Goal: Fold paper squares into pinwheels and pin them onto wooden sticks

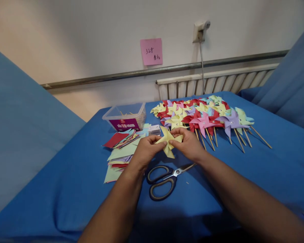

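A pale yellow paper pinwheel [168,136] is held up between my two hands, its blades folded in toward the middle. My left hand [151,147] pinches its left side, with the thumb near the centre. On the other side my right hand [187,141] grips it, thumb also pressed close to the centre. No stick shows on this pinwheel. Below my hands lie scissors [176,172] with dark handles, blades toward the right. Just behind my left hand is a small box [154,130].
Finished pinwheels on sticks [204,121] in several colours lie at the back right. A clear plastic tub [126,116] holding thin sticks stands at the back left. Stacked coloured paper [121,152] lies before it on the blue cloth [73,189]. A radiator [218,79] runs along the wall.
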Motion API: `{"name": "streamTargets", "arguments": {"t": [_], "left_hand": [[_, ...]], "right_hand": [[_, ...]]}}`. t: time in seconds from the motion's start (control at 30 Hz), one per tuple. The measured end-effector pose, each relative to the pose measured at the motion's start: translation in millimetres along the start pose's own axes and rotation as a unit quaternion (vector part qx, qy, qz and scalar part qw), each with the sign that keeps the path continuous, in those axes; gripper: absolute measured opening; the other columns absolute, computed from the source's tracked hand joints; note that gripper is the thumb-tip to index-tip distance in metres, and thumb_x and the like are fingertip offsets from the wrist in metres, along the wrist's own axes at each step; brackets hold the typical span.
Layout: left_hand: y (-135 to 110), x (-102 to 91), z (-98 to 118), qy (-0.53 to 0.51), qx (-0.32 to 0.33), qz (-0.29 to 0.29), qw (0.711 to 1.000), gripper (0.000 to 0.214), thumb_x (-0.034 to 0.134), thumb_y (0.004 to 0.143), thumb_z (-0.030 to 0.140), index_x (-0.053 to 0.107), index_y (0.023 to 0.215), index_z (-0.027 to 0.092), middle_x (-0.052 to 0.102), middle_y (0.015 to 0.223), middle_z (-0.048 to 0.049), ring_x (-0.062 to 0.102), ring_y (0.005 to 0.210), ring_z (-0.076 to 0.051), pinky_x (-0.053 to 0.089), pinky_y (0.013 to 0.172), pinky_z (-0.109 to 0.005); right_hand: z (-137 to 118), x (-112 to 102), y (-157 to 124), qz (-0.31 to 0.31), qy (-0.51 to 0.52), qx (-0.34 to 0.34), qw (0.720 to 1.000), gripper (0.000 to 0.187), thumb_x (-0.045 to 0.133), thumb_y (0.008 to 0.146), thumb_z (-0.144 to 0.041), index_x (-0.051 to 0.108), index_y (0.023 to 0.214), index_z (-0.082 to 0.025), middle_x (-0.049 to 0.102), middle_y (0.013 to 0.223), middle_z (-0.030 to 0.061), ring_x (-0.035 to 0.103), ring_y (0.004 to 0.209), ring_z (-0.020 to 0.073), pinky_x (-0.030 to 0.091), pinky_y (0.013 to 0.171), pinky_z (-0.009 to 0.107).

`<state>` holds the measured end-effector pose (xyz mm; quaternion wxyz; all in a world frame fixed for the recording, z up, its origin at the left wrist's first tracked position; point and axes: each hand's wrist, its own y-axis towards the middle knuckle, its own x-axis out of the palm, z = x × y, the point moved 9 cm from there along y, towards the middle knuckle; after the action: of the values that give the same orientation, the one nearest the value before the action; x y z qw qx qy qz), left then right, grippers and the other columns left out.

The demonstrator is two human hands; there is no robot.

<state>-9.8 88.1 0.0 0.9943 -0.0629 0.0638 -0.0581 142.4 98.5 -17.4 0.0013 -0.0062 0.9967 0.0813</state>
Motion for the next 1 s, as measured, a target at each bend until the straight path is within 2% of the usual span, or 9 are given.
{"name": "streamTargets", "arguments": {"t": [0.17, 0.37, 0.43, 0.5, 0.57, 0.67, 0.77, 0.87, 1.0], "left_hand": [[-2, 3.5, 7, 0.080, 0.018, -0.015, 0.996, 0.024, 0.077, 0.059, 0.036, 0.069, 0.065, 0.015, 0.062, 0.061, -0.0004, 0.051, 0.053, -0.012, 0.035, 0.050, -0.023], [-3, 1.6, 10, 0.092, 0.026, -0.009, 0.995, 0.025, 0.076, 0.060, 0.038, 0.067, 0.059, 0.015, 0.056, 0.053, 0.0020, 0.042, 0.046, -0.008, 0.030, 0.046, -0.021], [-1, -3.7, 9, 0.061, 0.030, 0.013, 0.998, 0.023, 0.078, 0.059, 0.036, 0.068, 0.061, 0.015, 0.058, 0.054, 0.0008, 0.045, 0.047, -0.009, 0.033, 0.046, -0.021], [3, -13.1, 7, -0.016, 0.031, 0.049, 0.998, 0.022, 0.079, 0.059, 0.033, 0.070, 0.067, 0.014, 0.063, 0.059, -0.0009, 0.051, 0.050, -0.011, 0.038, 0.047, -0.022], [5, -24.0, 5, -0.109, 0.034, 0.088, 0.990, 0.024, 0.080, 0.059, 0.031, 0.070, 0.070, 0.014, 0.065, 0.061, -0.0017, 0.054, 0.050, -0.012, 0.042, 0.049, -0.023], [7, -36.6, 6, -0.217, 0.049, 0.130, 0.966, 0.026, 0.084, 0.055, 0.026, 0.069, 0.072, 0.012, 0.067, 0.065, -0.0022, 0.057, 0.053, -0.011, 0.044, 0.051, -0.022], [5, -42.6, 10, -0.267, 0.064, 0.154, 0.949, 0.028, 0.085, 0.052, 0.022, 0.069, 0.073, 0.012, 0.067, 0.066, -0.0009, 0.057, 0.054, -0.009, 0.045, 0.051, -0.020], [3, -44.5, 12, -0.279, 0.074, 0.166, 0.943, 0.026, 0.085, 0.054, 0.021, 0.068, 0.072, 0.012, 0.066, 0.063, 0.0008, 0.054, 0.050, -0.008, 0.044, 0.049, -0.019], [4, -44.5, 11, -0.288, 0.081, 0.167, 0.940, 0.025, 0.084, 0.054, 0.020, 0.069, 0.073, 0.012, 0.067, 0.064, 0.0001, 0.055, 0.051, -0.008, 0.043, 0.049, -0.019]], "right_hand": [[-8, 3, -5, -0.026, -0.045, -0.016, 0.999, 0.032, 0.070, 0.069, -0.028, 0.062, 0.099, -0.019, 0.066, 0.082, 0.0011, 0.063, 0.069, 0.0158, 0.052, 0.064, 0.030], [-11, 5, -5, -0.041, -0.004, -0.015, 0.999, 0.032, 0.072, 0.069, -0.028, 0.061, 0.098, -0.020, 0.066, 0.082, 0.0005, 0.062, 0.069, 0.0148, 0.051, 0.066, 0.030], [-14, 2, -2, -0.032, 0.054, -0.022, 0.998, 0.033, 0.074, 0.068, -0.032, 0.061, 0.097, -0.021, 0.067, 0.083, 0.0005, 0.063, 0.072, 0.0153, 0.052, 0.069, 0.031], [-15, -5, 3, -0.008, 0.113, -0.027, 0.993, 0.034, 0.074, 0.070, -0.038, 0.061, 0.097, -0.020, 0.069, 0.086, 0.0016, 0.065, 0.077, 0.0156, 0.052, 0.073, 0.031], [-9, -13, 7, 0.029, 0.126, -0.020, 0.991, 0.033, 0.071, 0.074, -0.044, 0.063, 0.095, -0.019, 0.070, 0.088, 0.0029, 0.064, 0.076, 0.0148, 0.050, 0.073, 0.030], [5, -12, 9, 0.042, 0.063, -0.017, 0.997, 0.025, 0.067, 0.078, -0.041, 0.067, 0.088, -0.018, 0.070, 0.083, 0.0031, 0.062, 0.070, 0.0139, 0.049, 0.069, 0.029], [11, 11, 4, -0.015, -0.064, -0.070, 0.995, 0.016, 0.061, 0.083, -0.028, 0.071, 0.091, -0.018, 0.070, 0.086, 0.0037, 0.063, 0.076, 0.0155, 0.049, 0.073, 0.030], [9, 40, -4, -0.076, -0.208, -0.136, 0.966, 0.018, 0.059, 0.086, -0.022, 0.073, 0.096, -0.020, 0.067, 0.099, 0.0056, 0.063, 0.091, 0.0167, 0.048, 0.085, 0.031], [5, 60, -2, -0.090, -0.357, -0.123, 0.922, 0.022, 0.058, 0.089, -0.025, 0.073, 0.105, -0.022, 0.064, 0.105, 0.0078, 0.061, 0.097, 0.0188, 0.047, 0.088, 0.031]]}}
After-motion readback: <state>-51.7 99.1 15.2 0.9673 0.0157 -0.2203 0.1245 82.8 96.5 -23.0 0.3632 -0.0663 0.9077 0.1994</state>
